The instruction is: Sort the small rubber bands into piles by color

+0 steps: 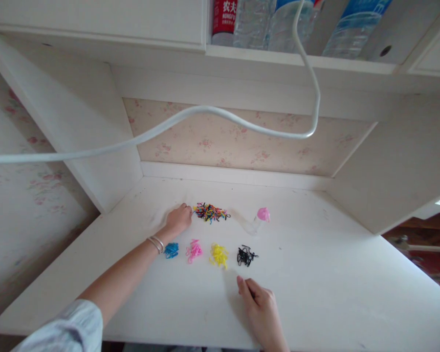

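My left hand [179, 218], with bracelets at the wrist, is closed at the left edge of a mixed-colour heap of small rubber bands [210, 212]. Its fingertips are turned away, so what they pinch is hidden. In a row nearer to me lie blue rubber bands [171, 250], pink rubber bands [194, 251], yellow rubber bands [219, 255] and black rubber bands [246, 255]. My right hand [258, 303] is held just in front of the black ones, fingers curled and thumb against the forefinger. Whether anything is inside it I cannot make out.
A small clear bottle [254, 226] with a pink cap [264, 214] is right of the mixed heap on the white desk [333, 274]. A white cable [212, 110] crosses the view above. Water bottles [254, 22] stand on the shelf overhead; side panels flank the desk.
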Action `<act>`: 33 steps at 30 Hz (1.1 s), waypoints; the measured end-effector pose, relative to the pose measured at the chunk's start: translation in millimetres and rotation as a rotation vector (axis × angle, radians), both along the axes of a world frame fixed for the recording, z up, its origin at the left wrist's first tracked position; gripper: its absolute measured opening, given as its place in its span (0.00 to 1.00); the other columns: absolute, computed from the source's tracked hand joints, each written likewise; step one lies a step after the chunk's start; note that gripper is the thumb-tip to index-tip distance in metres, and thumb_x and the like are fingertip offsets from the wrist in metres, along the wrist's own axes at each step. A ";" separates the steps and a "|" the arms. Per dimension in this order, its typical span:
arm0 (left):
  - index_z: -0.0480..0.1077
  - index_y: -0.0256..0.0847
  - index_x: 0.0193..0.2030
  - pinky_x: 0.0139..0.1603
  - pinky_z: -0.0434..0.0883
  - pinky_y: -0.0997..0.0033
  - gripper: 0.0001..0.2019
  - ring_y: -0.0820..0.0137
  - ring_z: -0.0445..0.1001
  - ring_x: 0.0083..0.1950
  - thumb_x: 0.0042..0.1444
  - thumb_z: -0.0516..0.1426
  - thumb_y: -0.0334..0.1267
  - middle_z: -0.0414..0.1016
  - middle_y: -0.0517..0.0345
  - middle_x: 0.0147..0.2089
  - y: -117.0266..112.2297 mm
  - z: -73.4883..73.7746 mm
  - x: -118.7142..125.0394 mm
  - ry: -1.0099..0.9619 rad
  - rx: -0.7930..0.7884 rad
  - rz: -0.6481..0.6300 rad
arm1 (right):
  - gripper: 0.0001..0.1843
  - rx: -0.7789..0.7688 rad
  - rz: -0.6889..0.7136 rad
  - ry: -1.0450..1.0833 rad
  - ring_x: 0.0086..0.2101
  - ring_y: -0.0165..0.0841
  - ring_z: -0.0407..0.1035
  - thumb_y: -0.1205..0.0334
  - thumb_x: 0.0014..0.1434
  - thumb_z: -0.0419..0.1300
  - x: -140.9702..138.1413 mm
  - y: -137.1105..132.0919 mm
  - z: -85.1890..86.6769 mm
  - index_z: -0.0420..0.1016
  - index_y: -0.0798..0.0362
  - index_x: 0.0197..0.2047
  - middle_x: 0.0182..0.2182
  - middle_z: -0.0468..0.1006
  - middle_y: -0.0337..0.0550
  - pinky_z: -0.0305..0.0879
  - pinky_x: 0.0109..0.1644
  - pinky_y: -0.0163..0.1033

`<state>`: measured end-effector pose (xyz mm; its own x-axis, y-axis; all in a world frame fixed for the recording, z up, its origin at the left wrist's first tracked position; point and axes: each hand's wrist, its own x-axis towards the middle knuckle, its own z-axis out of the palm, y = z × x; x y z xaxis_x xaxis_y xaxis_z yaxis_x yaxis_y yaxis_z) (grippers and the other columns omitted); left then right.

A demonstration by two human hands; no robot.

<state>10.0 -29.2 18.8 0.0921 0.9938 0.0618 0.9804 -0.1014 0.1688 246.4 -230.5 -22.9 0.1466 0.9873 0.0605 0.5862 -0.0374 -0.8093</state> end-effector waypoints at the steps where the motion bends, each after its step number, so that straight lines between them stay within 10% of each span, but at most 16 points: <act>1: 0.72 0.39 0.40 0.40 0.66 0.70 0.14 0.66 0.73 0.42 0.61 0.46 0.37 0.71 0.49 0.45 -1.3 1.4 -1.8 0.003 0.005 -0.001 | 0.27 0.002 -0.002 0.007 0.20 0.25 0.55 0.43 0.59 0.47 0.7 0.0 0.1 0.65 0.55 0.20 0.16 0.60 0.33 0.51 0.25 0.29; 12: 0.69 0.43 0.40 0.44 0.65 0.73 0.13 0.71 0.72 0.42 0.63 0.44 0.40 0.70 0.57 0.43 -72.0 28.8 -50.3 -0.046 0.108 -0.067 | 0.26 0.001 0.021 -0.062 0.19 0.25 0.53 0.43 0.60 0.47 -3.5 -10.4 -1.5 0.62 0.52 0.19 0.15 0.59 0.33 0.50 0.24 0.29; 33: 0.68 0.42 0.40 0.34 0.70 0.75 0.11 0.71 0.73 0.34 0.61 0.49 0.45 0.75 0.57 0.35 -186.3 -42.9 -83.9 -0.505 0.291 0.085 | 0.26 -0.085 0.012 -0.195 0.21 0.26 0.59 0.43 0.60 0.46 -13.0 -3.6 1.6 0.68 0.53 0.22 0.17 0.67 0.35 0.53 0.26 0.28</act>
